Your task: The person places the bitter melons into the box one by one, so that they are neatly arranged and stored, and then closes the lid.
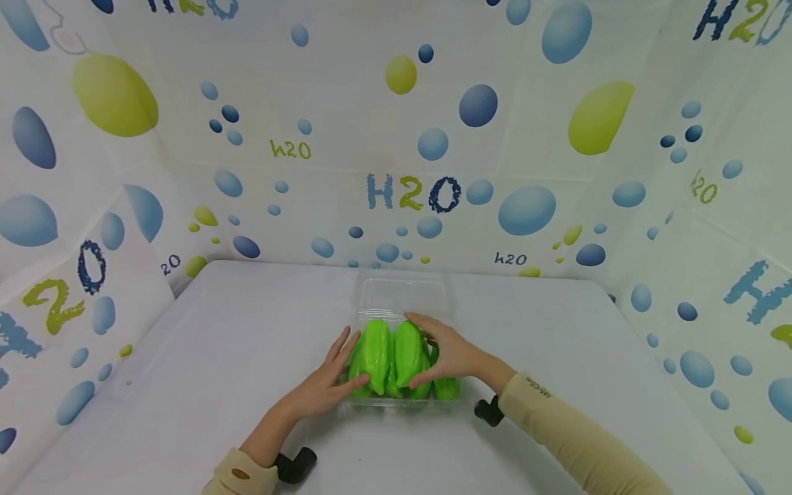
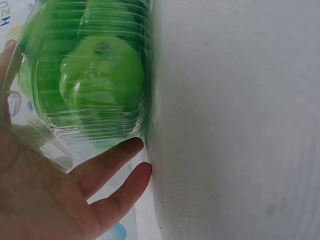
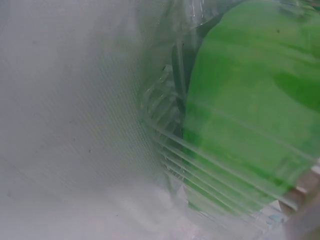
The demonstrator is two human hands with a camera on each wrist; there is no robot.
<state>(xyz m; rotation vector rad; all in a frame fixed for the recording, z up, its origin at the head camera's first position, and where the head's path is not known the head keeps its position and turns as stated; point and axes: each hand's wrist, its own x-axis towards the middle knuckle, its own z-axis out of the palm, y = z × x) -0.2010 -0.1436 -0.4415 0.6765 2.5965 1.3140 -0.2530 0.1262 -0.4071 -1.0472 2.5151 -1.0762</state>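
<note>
A clear plastic clamshell box (image 1: 402, 302) sits on the white table (image 1: 216, 357), its lid standing open on the far side. It is packed with glossy green peppers (image 1: 386, 354) that rise above its rim. The left hand (image 1: 334, 381) lies flat against the box's left wall, fingers straight, gripping nothing. The right hand (image 1: 448, 354) curves over the peppers from the box's right side, fingertips pressing on the top one; whether it actually pinches it cannot be told. Judged: the ribbed wall (image 2: 95, 120) is thin, flexible and slick, and the load is light. Best held low on both side walls.
</note>
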